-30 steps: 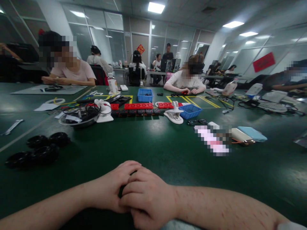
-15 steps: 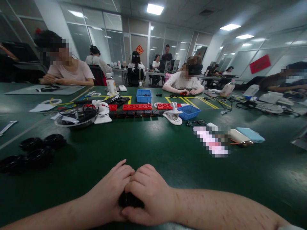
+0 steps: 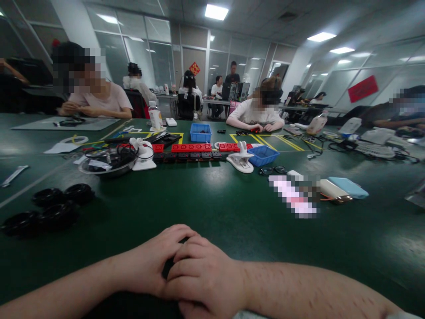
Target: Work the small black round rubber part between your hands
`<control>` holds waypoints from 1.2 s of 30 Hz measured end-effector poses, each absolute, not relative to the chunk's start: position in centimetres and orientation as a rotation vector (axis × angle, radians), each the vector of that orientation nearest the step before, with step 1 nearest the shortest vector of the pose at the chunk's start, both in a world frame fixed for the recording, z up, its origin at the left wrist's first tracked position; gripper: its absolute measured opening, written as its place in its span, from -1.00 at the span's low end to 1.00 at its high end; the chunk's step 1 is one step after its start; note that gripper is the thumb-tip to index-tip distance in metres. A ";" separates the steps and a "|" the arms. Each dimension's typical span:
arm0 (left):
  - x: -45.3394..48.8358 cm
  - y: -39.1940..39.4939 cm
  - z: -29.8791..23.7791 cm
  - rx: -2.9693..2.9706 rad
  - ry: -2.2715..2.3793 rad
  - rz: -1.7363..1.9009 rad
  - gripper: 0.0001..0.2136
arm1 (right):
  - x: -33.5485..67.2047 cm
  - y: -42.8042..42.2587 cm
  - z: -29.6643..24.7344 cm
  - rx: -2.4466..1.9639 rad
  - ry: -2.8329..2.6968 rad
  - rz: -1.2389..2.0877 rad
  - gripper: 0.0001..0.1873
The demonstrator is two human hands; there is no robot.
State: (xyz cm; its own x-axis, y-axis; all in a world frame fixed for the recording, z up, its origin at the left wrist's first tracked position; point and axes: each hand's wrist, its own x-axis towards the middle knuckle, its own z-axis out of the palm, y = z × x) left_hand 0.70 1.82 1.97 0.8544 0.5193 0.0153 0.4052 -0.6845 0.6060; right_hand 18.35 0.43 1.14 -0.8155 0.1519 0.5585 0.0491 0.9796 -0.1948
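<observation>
My left hand (image 3: 149,263) and my right hand (image 3: 206,277) rest together on the green table (image 3: 226,208) close to its near edge. Their fingers are curled and pressed against each other. Between them shows a small dark thing (image 3: 168,268), too hidden to name. Which hand grips it I cannot make out. Several black round parts (image 3: 49,206) lie on the table to the left of my hands, out of their reach.
A bowl of cables (image 3: 108,161), red and black power strips (image 3: 191,150), two white clips (image 3: 241,159), blue baskets (image 3: 264,154), glasses and phones lie mid-table. A wrench (image 3: 13,175) lies at far left. Other people sit at the far side.
My hands opened slightly half a second ago, showing a dark object between them, then closed over it again. The view shifted a little.
</observation>
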 end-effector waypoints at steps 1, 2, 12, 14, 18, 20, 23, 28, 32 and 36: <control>0.7 1.7 1.8 2.429 0.680 0.242 -0.35 | 18.3 0.4 1.1 -0.165 -2.487 0.229 -0.80; 0.6 1.6 1.7 2.446 0.700 0.237 -0.31 | 18.3 0.4 1.1 -0.208 -2.451 0.226 -0.76; 1.2 -0.1 1.4 2.593 0.972 0.273 -0.74 | 18.3 0.2 0.5 -0.600 -2.474 0.146 -0.66; 1.2 0.0 1.3 2.593 0.918 0.267 -0.71 | 18.4 0.3 0.6 -0.530 -2.499 0.179 -0.72; 1.0 0.9 1.3 2.496 0.765 0.245 -0.55 | 18.5 0.5 0.9 -0.257 -2.559 0.237 -0.83; 0.9 1.4 1.5 2.444 0.719 0.242 -0.50 | 18.6 0.5 1.1 -0.147 -2.572 0.225 -0.83; 0.6 1.9 1.9 2.444 0.662 0.225 -0.48 | 18.6 0.5 1.2 -0.089 -2.533 0.200 -0.81; 0.4 1.7 2.0 2.471 0.708 0.200 -0.32 | 18.5 0.3 1.1 -0.189 -2.451 0.187 -0.74; 0.7 0.9 1.9 2.560 0.778 0.214 -0.37 | 18.4 0.1 0.7 -0.466 -2.392 0.157 -0.56; 1.2 0.0 1.8 2.598 0.921 0.273 -0.75 | 18.3 0.1 0.4 -0.586 -2.458 0.091 -0.60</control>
